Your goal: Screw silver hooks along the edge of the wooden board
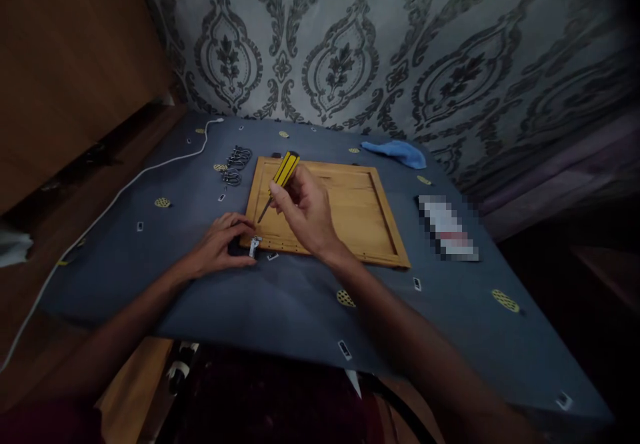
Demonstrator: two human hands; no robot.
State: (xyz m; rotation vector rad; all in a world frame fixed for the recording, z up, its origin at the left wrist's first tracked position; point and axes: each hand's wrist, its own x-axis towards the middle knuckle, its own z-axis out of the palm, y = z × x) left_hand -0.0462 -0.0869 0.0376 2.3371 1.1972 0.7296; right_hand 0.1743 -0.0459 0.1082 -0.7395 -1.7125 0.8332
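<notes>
A wooden cabinet door (345, 201) with a raised frame lies flat on the cloth-covered surface in front of me. At its near left corner sits a small metal hinge (254, 247). My left hand (220, 245) is closed about this hinge, fingers on the door's edge and thumb at the hinge's lower end. A screwdriver (286, 169) with a yellow and black handle is gripped in my right hand (311, 212), above the door. Its shaft slants down to the left, and the tip is just above the door's left frame, close to my left fingertips.
Several dark looped metal pieces (239, 157) lie beyond the door's left side. A white cable (145, 169) runs along the left. A blue cloth (397, 152) lies at the back right, and a blurred-out packet (447, 227) at the right. A patterned wall (340, 51) stands behind.
</notes>
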